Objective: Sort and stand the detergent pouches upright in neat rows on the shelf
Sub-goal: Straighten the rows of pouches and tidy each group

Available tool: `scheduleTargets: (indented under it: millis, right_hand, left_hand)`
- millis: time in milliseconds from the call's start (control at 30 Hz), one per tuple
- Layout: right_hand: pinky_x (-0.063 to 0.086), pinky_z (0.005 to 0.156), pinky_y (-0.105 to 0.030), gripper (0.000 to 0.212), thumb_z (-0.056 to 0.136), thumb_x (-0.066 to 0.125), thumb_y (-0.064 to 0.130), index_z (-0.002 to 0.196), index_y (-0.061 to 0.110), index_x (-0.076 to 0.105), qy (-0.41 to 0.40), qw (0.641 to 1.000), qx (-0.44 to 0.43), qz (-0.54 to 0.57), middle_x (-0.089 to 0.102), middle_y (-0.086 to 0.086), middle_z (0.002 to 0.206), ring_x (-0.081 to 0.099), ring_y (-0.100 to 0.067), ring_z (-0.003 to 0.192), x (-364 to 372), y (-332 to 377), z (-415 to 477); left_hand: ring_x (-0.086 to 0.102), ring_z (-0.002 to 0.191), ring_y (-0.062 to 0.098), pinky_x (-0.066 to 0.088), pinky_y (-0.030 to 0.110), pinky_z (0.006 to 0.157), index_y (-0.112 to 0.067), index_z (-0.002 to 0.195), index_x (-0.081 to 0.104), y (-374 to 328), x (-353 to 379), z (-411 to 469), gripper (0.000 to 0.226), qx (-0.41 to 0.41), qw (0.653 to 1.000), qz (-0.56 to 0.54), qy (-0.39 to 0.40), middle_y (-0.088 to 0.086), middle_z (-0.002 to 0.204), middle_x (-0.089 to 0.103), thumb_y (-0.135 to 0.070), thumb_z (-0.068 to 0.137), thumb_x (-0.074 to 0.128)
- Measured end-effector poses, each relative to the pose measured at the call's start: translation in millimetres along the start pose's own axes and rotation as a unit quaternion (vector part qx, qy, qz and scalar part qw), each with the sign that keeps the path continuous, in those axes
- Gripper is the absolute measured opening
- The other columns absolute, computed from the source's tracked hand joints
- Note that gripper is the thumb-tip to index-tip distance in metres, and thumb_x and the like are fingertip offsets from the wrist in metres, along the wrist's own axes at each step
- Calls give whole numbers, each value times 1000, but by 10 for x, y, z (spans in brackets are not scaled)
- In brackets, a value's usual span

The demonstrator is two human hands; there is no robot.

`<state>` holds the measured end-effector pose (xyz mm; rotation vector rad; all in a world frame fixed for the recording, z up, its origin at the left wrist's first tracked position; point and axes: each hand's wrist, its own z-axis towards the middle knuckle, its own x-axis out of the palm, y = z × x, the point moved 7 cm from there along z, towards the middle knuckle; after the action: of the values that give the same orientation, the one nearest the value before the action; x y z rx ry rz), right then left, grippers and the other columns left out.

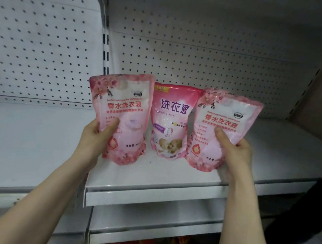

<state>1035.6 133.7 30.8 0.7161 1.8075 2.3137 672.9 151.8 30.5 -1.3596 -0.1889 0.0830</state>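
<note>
Holding two matching floral pouches upright on the white shelf (167, 183), my left hand (99, 135) is clamped on the left pouch (125, 104), my right hand (233, 151) on the right pouch (225, 119). A darker pink pouch (171, 121) stands between them, set slightly back. Next, I'd settle both bases flat and level the row.
</note>
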Motion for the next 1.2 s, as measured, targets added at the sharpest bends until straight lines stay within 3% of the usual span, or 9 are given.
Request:
scheduleTargets:
  millis: [100,233,400,567,733,900,1200]
  right_hand:
    - [57,56,-19,15,77,84,28,88,26,74,-66,995,-52,-55,77,16,84,75,-7,78,-20,205,-216]
    - [58,56,-23,13,78,84,26,87,22,74,-108,991,-73,-8,78,10,83,76,-12,74,-9,485,-612]
    - [60,59,-29,20,81,81,17,99,12,73,-100,993,-51,34,79,2,89,76,-16,80,327,536,-1251]
    - [62,66,-33,29,83,80,16,109,11,70,-55,998,-23,28,78,0,98,76,-17,86,953,323,-1939]
    - [62,68,-31,23,82,79,10,102,18,71,-7,1000,-4,-4,78,6,93,76,-13,85,1749,-23,-2638]
    - [59,61,-24,22,80,80,10,94,25,71,39,999,18,-29,78,10,91,75,-10,83,2473,-369,-3282]
    - [60,63,-26,26,80,80,10,101,22,69,86,995,35,-37,78,8,96,75,-11,85,3585,-639,-3946]
  left_hand:
    - [72,93,26,59,39,77,-14,114,64,-132,-25,-80,24,-16,997,-72,-20,11,107,73,-29,96,58]
    - [73,90,21,60,32,70,-12,116,63,-345,-168,-291,23,-23,990,-138,-5,5,103,75,-24,97,57]
    - [73,92,22,61,33,70,-10,119,62,-350,-568,-722,26,-53,987,-149,13,6,105,75,-23,97,57]
    - [74,86,20,59,30,63,-11,114,62,-243,-1309,-1140,19,-65,985,-163,1,3,96,77,-18,97,56]
    - [74,85,18,58,27,62,-13,109,63,-190,-2315,-1482,14,-73,983,-163,-40,0,93,77,-16,97,56]
    - [74,89,18,59,27,66,-14,109,64,-136,-3295,-1802,14,-77,982,-157,-72,1,97,77,-17,97,57]
    - [73,93,22,60,32,67,-12,118,62,-121,-4620,-1956,23,-95,976,-153,-121,6,105,75,-19,97,55]
